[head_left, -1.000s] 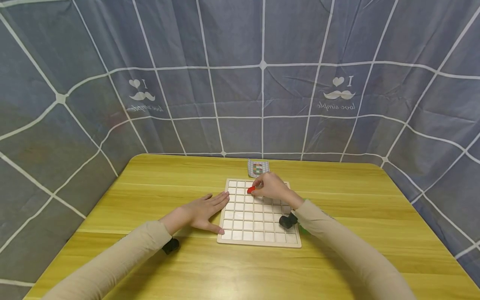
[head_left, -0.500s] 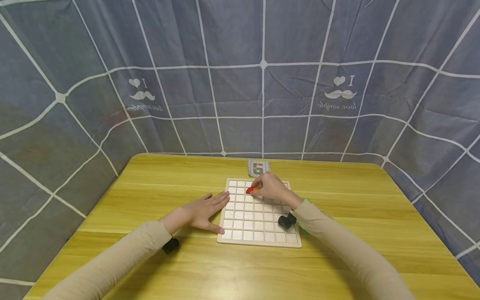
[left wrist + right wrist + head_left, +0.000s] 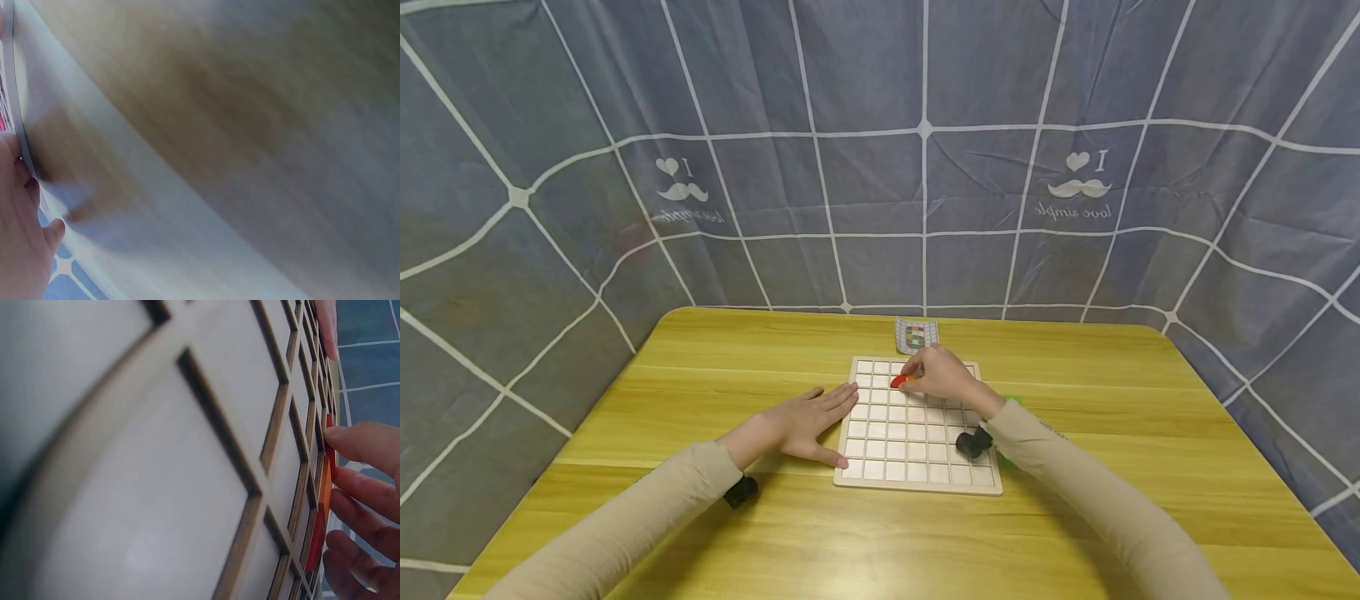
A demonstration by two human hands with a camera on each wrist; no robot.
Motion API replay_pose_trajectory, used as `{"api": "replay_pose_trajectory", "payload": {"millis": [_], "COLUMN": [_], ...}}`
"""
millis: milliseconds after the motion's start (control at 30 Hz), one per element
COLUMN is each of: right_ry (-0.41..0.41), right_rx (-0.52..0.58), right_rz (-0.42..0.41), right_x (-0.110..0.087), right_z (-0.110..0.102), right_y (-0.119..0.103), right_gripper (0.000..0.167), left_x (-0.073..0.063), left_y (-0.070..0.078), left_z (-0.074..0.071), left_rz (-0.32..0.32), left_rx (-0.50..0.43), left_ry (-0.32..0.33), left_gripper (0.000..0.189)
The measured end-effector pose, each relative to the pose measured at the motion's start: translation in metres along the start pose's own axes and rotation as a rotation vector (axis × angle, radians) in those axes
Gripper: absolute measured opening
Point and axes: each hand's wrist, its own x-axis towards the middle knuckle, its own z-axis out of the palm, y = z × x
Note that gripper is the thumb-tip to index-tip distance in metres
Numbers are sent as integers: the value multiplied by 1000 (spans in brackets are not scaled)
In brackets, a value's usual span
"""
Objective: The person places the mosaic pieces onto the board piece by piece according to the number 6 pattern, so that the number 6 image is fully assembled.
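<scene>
A pale wooden grid board (image 3: 917,477) lies on the table in the head view. My left hand (image 3: 808,425) rests at its left edge, fingers spread, with fingertips and thumb on the rim. Near the board's far side my right hand (image 3: 943,372) pinches a red tile (image 3: 898,381) between thumb and fingers. In the right wrist view this red tile (image 3: 330,464) shows at the thumb tip, low against the grid. Beside it an orange tile (image 3: 325,484) and another red tile (image 3: 315,540) sit in the grid, under the other fingers. Those fingers hide part of the board's far rows.
Behind the board lies a small card (image 3: 916,336) printed with a coloured grid pattern. Something green (image 3: 1013,407) shows partly from under the right sleeve. A black wrist camera (image 3: 973,443) hangs over the board's right side. A patterned curtain (image 3: 880,183) stands beyond the table (image 3: 760,350).
My right hand has shifted the red tile very slightly left, and a bit of orange now shows beside it. The left hand stays in place on the board's edge.
</scene>
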Motion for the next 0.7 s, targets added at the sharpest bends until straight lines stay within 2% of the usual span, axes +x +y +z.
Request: {"api": "replay_pose_trajectory", "payload": {"millis": [200, 433, 700], "right_ry": [-5, 14, 0], "right_rx": [-8, -32, -25], "right_rz": [4, -19, -27], "right_x": [-1, -1, -3], "right_z": [1, 2, -1], "right_y": [1, 3, 2], "right_gripper": [24, 24, 23], "left_x": [0, 0, 0], "left_y": [1, 1, 2], "left_z": [0, -1, -2], "left_rz": [-4, 15, -6], "left_rx": [-1, 2, 10], "left_ry": [-12, 9, -5], "left_gripper": [105, 105, 106]}}
